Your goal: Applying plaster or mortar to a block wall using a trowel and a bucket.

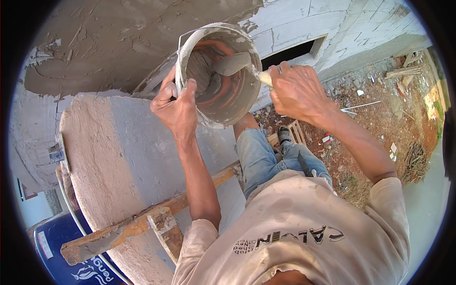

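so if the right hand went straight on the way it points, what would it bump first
Most likely the bucket, whose rim sits just ahead of the right hand. The trowel it holds reaches inside; exact depth is unclear.

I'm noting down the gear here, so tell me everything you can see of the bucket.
The bucket is round and open-topped, its rim and inside smeared with mortar-like grey paste, orange streaks showing through. A thin wire handle arcs along the upper-left rim. Its mouth faces the camera, a wall beyond; its underside is hidden. The left hand grips the left rim; the right hand holds a trowel with its blade inside.
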`<state>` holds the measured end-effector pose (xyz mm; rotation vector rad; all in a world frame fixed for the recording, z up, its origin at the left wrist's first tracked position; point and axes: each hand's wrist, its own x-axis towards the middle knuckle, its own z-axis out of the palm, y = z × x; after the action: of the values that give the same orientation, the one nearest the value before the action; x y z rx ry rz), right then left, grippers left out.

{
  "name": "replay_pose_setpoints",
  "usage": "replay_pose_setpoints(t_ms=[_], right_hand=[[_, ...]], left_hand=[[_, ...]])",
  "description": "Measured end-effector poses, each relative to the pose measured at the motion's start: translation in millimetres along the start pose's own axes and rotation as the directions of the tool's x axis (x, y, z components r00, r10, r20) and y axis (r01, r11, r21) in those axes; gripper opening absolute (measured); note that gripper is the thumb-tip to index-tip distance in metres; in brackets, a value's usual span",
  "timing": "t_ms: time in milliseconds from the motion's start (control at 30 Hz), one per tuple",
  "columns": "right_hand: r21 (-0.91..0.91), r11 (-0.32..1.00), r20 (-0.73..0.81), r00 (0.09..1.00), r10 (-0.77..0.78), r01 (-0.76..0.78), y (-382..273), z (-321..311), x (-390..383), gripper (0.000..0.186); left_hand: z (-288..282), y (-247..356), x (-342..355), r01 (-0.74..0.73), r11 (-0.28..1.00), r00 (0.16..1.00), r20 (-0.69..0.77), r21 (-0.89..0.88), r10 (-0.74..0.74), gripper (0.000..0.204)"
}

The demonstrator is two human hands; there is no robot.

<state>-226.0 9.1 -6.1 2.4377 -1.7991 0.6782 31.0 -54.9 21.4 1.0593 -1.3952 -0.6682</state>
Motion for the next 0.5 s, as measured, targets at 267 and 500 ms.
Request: replay_pose_setpoints(t_ms=[267, 500], right_hand=[[0.006, 1.000, 0.009, 1.000, -0.028, 0.028, 36, -1, 30, 0.031], [-0.179, 0.982, -0.083, 0.994, -0.072, 0.056, 13, 25, 37, 0.035]], left_hand=[[-2, 3, 1, -0.083, 0.994, 0.996, 0.047, 0.068, 0.080, 0.029], [6, 22, -4, -0.207, 0.968, 0.977, 0.091, 0.143, 0.195, 0.032]])
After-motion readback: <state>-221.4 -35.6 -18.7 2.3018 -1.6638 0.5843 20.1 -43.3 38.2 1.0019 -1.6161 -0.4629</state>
